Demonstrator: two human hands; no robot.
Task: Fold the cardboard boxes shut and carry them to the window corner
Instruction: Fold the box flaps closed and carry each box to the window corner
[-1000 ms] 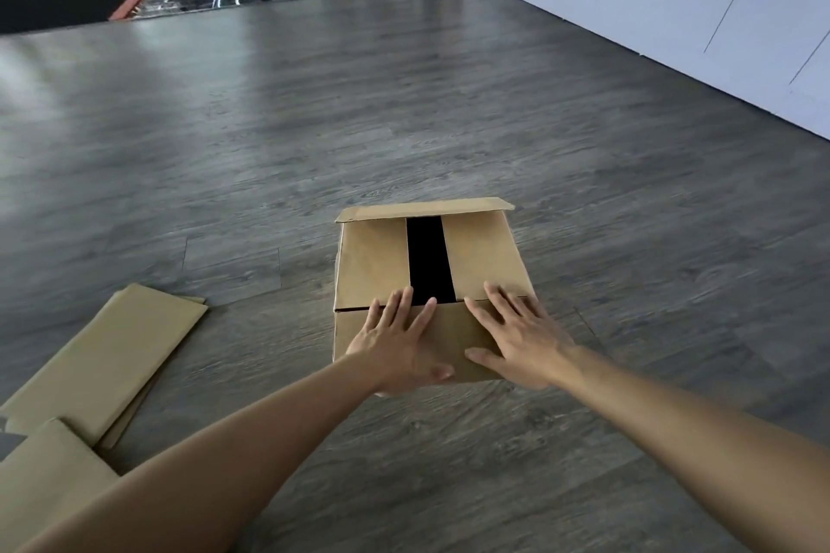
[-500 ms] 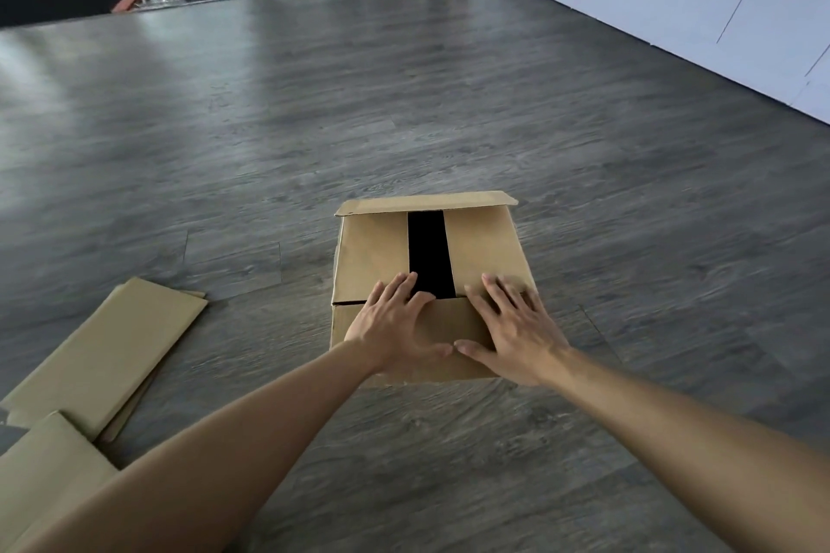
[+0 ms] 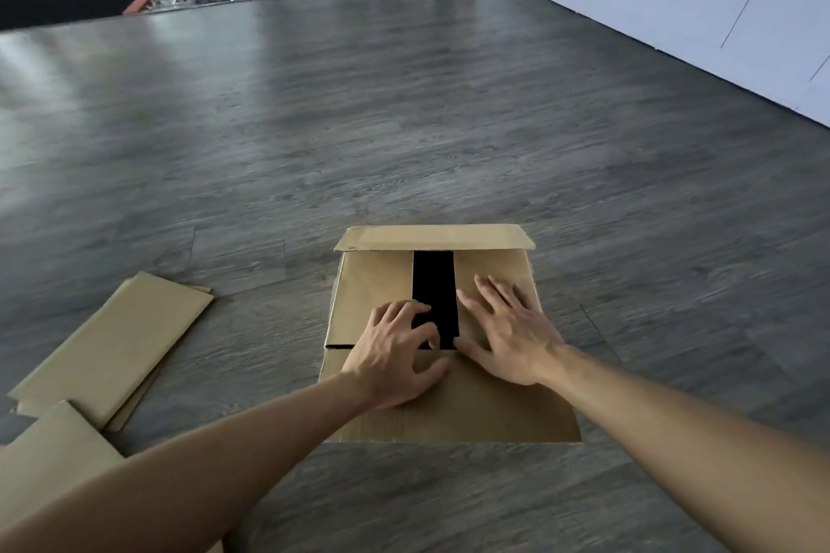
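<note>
The left hand (image 3: 395,350) is curling its fingers into the dark gap of the cardboard box (image 3: 386,283), seemingly hooking a flap edge. The right hand (image 3: 507,332) is lying spread and flat on the flap just beside it. The box is sitting on the floor (image 3: 404,126) under both hands.

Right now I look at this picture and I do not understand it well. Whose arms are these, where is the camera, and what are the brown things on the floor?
No machine is here. A person wears a wide-angle camera on the head, looking forward and down, so the two bare arms are that person's own.

On the grey wooden floor stands a cardboard box, partly folded. Its two side flaps lie flat with a dark gap between them; the far flap and the near flap are still open.

The left hand rests on the box with fingers curled at the gap's edge. The right hand lies flat on the right flap. Neither lifts anything.

On the left lie flattened cardboard pieces, not yet made into boxes. A white wall with numbered tags runs on the right.
</note>
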